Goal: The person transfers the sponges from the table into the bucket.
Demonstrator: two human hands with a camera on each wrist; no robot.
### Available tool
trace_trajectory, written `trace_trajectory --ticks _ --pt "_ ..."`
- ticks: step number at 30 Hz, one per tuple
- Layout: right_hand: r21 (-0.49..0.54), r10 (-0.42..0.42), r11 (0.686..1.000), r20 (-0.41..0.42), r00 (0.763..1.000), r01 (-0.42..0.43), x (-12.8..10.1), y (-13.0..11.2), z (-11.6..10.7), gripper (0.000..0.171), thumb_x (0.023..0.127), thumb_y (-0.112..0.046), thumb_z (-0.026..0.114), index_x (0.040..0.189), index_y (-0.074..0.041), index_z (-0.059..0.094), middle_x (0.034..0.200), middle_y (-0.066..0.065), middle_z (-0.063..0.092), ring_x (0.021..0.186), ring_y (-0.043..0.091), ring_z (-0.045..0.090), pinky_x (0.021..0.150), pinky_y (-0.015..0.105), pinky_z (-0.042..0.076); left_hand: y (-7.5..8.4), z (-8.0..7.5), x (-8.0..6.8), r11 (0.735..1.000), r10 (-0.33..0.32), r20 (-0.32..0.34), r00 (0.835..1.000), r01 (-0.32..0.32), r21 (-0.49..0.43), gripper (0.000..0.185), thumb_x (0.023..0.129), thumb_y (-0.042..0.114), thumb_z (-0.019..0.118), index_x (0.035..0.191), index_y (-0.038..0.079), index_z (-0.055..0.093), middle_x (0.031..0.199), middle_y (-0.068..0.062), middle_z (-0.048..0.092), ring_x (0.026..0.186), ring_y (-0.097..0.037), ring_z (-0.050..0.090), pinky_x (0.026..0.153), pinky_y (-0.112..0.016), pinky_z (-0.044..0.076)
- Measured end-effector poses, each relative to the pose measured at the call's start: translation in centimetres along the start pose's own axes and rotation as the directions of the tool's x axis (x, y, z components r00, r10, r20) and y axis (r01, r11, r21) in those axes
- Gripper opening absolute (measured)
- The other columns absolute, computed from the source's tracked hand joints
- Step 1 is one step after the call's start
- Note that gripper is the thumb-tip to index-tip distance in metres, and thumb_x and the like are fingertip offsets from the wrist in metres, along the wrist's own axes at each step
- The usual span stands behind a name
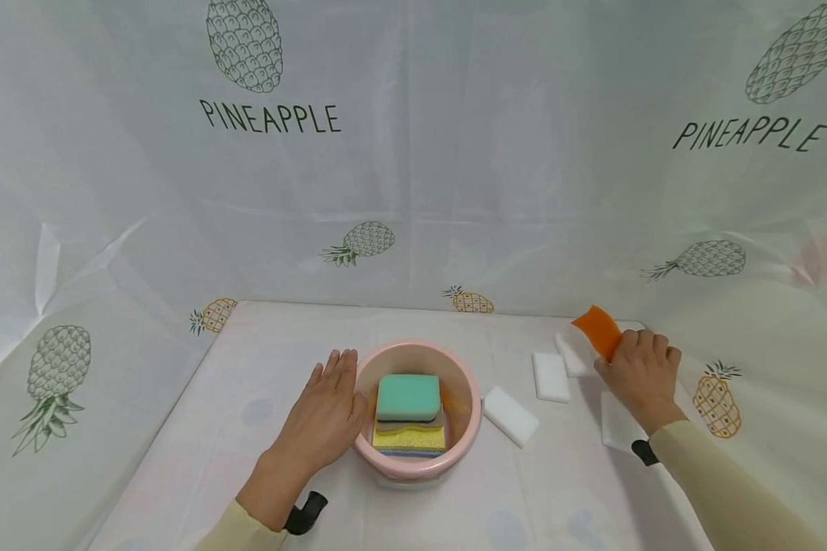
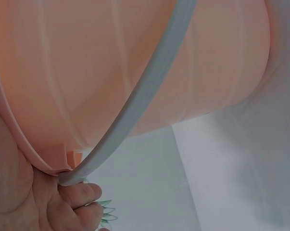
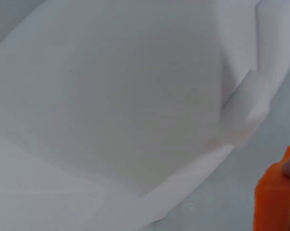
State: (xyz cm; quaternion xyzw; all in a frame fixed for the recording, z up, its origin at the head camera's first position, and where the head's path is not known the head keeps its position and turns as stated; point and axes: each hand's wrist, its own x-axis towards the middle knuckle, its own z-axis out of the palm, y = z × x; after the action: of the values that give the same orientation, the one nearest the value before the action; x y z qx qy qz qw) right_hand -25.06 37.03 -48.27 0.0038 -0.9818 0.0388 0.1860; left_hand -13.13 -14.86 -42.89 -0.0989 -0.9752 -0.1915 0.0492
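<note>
My right hand point(image 1: 639, 375), raised over the right side of the table, pinches a flat orange sponge point(image 1: 598, 330). In the right wrist view the sponge point(image 3: 275, 197) shows at the lower right with a fingertip on it. A pink bucket point(image 1: 419, 468) stands at the middle of the table. Inside it lie a green sponge point(image 1: 408, 396) on top and a yellow sponge point(image 1: 410, 439) beneath. My left hand point(image 1: 324, 417) rests against the bucket's left rim, fingers extended. The left wrist view shows the bucket's ribbed side and its grey handle point(image 2: 135, 108), whose end sits by my fingers.
Several white sponge blocks lie right of the bucket: one tilted block point(image 1: 511, 415) close to it, another block point(image 1: 550, 376) farther back, and a larger white piece point(image 1: 616, 421) under my right wrist. A pineapple-printed sheet point(image 1: 496, 168) hangs behind the table.
</note>
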Motion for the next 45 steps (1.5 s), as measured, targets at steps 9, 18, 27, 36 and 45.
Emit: trace_trajectory --ticks 9,18,27,36,45 --pt "0.015 -0.162 0.986 -0.111 0.98 0.165 0.0 -4.2 -1.4 0.05 0.083 -0.026 0.079 0.105 0.008 0.05 0.099 0.028 0.053 0.096 0.048 0.046 0.079 0.062 0.039 0.0 0.0 0.0 1.0 0.004 -0.007 1.0 -0.004 0.0 0.063 0.11 0.025 0.047 0.161 -0.008 0.032 0.168 -0.022 0.036 0.16 -0.037 0.027 0.131 -0.056 0.022" --pt "0.013 -0.377 0.919 -0.263 0.888 0.394 0.3 -10.4 -3.9 0.046 0.079 -0.025 0.077 0.106 0.006 0.056 0.103 0.025 0.062 0.092 0.045 0.054 0.078 0.059 0.045 0.0 0.1 0.0 1.0 0.009 -0.009 1.0 -0.009 0.005 0.063 0.111 0.026 0.045 0.162 -0.008 0.031 0.168 -0.023 0.036 0.16 -0.038 0.027 0.131 -0.056 0.022" --pt "0.156 -0.457 0.846 -0.277 0.845 0.509 -0.2 -17.2 -7.3 0.047 0.083 -0.03 0.074 0.115 0.002 0.061 0.111 0.019 0.064 0.099 0.039 0.055 0.081 0.051 0.041 -0.1 0.1 0.1 1.0 0.013 -0.005 1.0 -0.013 0.019 0.063 0.11 0.027 0.045 0.162 -0.008 0.031 0.168 -0.023 0.036 0.16 -0.038 0.027 0.131 -0.057 0.021" --pt "0.259 -0.575 0.743 -0.226 0.786 0.618 -1.3 -22.5 -9.0 0.04 0.087 -0.031 0.069 0.117 -0.006 0.063 0.117 0.01 0.062 0.105 0.031 0.052 0.087 0.045 0.038 -0.1 -0.1 0.0 0.999 0.021 -0.008 1.0 -0.021 0.028 0.062 0.11 0.025 0.045 0.16 -0.008 0.034 0.167 -0.023 0.037 0.159 -0.039 0.028 0.131 -0.057 0.022" --pt "0.237 -0.634 0.713 -0.184 0.751 0.66 -2.0 -24.7 -9.0 0.038 0.089 -0.034 0.069 0.117 -0.009 0.066 0.119 0.005 0.063 0.109 0.026 0.052 0.092 0.043 0.04 -0.1 -0.1 0.1 0.999 0.027 -0.002 1.0 -0.027 0.032 0.061 0.111 0.027 0.043 0.161 -0.008 0.033 0.167 -0.023 0.037 0.159 -0.039 0.029 0.131 -0.057 0.022"
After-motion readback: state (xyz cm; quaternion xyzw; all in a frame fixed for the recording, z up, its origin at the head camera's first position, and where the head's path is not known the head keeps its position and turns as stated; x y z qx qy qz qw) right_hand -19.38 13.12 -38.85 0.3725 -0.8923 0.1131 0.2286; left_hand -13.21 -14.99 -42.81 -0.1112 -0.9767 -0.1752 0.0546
